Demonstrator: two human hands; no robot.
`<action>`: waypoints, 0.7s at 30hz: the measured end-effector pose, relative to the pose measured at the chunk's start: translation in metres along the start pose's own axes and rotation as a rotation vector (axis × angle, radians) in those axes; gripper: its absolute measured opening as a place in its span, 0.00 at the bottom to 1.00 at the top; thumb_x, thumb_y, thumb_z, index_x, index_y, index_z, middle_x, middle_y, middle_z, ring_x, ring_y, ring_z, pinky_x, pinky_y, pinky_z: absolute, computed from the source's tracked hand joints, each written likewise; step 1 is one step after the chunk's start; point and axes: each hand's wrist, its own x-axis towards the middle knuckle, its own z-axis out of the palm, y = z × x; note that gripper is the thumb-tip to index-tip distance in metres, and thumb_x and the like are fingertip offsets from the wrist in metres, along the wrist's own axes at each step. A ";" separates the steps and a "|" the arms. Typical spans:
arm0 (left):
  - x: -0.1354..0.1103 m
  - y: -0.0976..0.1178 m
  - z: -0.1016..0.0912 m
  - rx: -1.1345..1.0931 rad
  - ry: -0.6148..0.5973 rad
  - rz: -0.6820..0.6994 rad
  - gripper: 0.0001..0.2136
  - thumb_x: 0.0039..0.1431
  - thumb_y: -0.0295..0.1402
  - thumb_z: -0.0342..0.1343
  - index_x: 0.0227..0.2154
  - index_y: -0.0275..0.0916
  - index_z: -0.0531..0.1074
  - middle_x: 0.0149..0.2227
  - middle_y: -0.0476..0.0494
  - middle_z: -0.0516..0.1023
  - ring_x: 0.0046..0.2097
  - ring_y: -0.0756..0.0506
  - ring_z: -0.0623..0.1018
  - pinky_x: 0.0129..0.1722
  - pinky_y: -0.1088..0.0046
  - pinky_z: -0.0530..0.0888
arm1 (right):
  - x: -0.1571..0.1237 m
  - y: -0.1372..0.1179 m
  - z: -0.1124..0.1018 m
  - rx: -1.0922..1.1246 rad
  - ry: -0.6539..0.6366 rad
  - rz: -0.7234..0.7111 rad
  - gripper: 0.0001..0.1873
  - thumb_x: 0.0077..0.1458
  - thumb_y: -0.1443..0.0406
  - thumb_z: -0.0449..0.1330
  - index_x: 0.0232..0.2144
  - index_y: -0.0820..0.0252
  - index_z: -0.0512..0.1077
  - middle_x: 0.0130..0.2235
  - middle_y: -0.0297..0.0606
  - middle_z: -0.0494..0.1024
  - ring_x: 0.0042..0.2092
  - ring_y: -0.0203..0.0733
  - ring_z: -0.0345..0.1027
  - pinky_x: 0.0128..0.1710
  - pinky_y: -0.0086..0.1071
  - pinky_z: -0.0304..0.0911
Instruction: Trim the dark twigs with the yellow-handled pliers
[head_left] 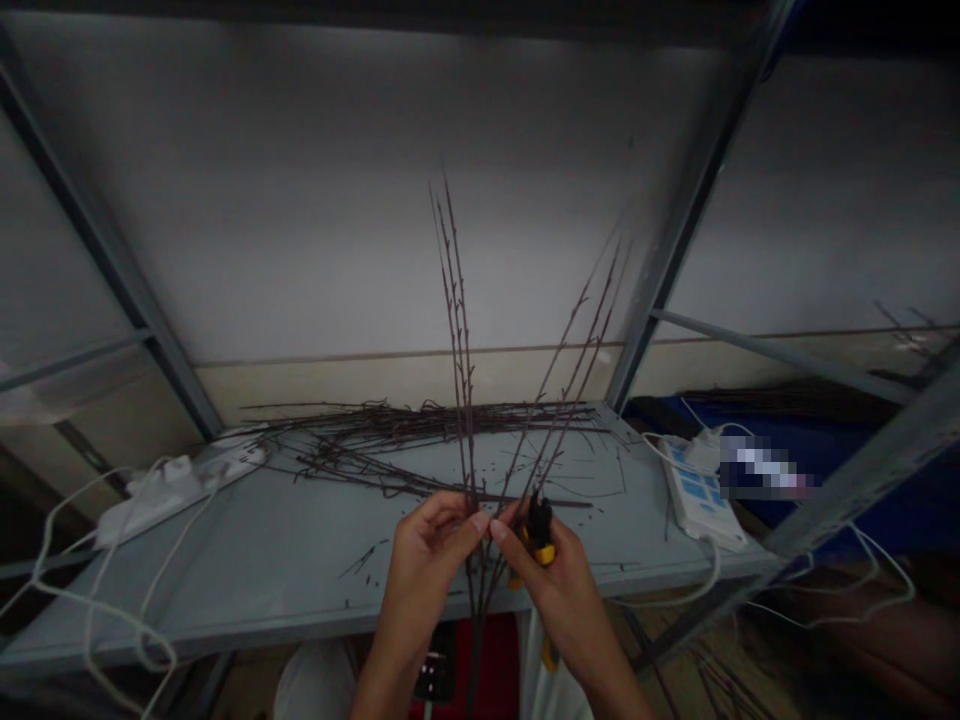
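Observation:
Thin dark budded twigs (460,330) rise almost upright from my left hand (429,550), whose thumb and fingers are closed round them. My right hand (559,575) is closed on a second group of twigs (564,372) that leans to the right. It also holds what look like pliers (540,535) with a black head and yellow-and-black handles, partly hidden by the fingers. The thumbs nearly meet where the two groups come together, and the lower stems run down below the shelf's front edge. The tips on the right are blurred.
A pile of similar twigs (420,425) lies along the back of the grey shelf (300,560), with small cut bits scattered in front. Power strips stand at the left (176,490) and right (697,495), with loose white cables (90,610). Metal posts (694,215) frame the shelf.

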 end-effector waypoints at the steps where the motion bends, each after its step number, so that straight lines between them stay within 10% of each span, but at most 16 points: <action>1: -0.002 -0.003 0.000 -0.036 0.015 -0.011 0.10 0.55 0.38 0.68 0.33 0.36 0.77 0.33 0.44 0.80 0.37 0.46 0.78 0.40 0.74 0.73 | 0.000 -0.001 0.001 0.013 -0.001 0.010 0.17 0.57 0.50 0.64 0.34 0.59 0.73 0.33 0.36 0.75 0.35 0.42 0.66 0.37 0.32 0.63; 21: -0.016 -0.020 -0.007 -0.165 0.157 0.006 0.10 0.53 0.35 0.69 0.35 0.37 0.76 0.38 0.43 0.81 0.43 0.44 0.80 0.49 0.69 0.73 | -0.005 0.007 0.025 0.178 -0.017 0.099 0.18 0.53 0.51 0.67 0.34 0.60 0.77 0.35 0.38 0.78 0.38 0.45 0.70 0.39 0.32 0.64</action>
